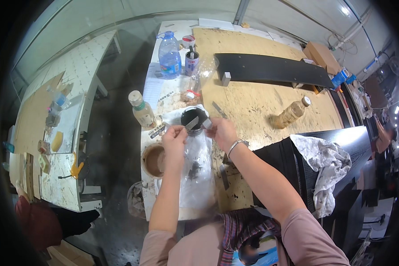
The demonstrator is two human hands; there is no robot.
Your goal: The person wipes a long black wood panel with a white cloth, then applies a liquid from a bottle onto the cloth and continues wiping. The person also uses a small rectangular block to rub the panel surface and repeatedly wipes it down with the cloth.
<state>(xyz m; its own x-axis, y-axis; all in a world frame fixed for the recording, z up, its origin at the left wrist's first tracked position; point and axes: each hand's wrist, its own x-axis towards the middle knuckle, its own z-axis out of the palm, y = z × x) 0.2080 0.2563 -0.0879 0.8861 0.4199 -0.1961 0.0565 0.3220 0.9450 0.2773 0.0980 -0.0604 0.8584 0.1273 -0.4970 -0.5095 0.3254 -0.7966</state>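
Note:
My left hand [175, 135] is closed in a pinch on a thin, flat grey scraper blade [192, 123]. The blade slants up over the mouth of a round can [188, 113] with black contents. On the can's right side, my right hand [223, 132] grips a small pale grey block [207, 124] between thumb and fingers. Blade and block are close together above the can; whether they touch I cannot tell. Under the can lies white plastic sheeting [197, 177] with dark smears. A brown tub [153, 160] is beside my left wrist.
A cream bottle [142, 111], a large blue water bottle [169, 55] and a purple can [192, 63] stand on the left. A long black panel [270, 70] lies across the back. To the right are an amber bottle [292, 113] and a stained rag [326, 166] over black boards.

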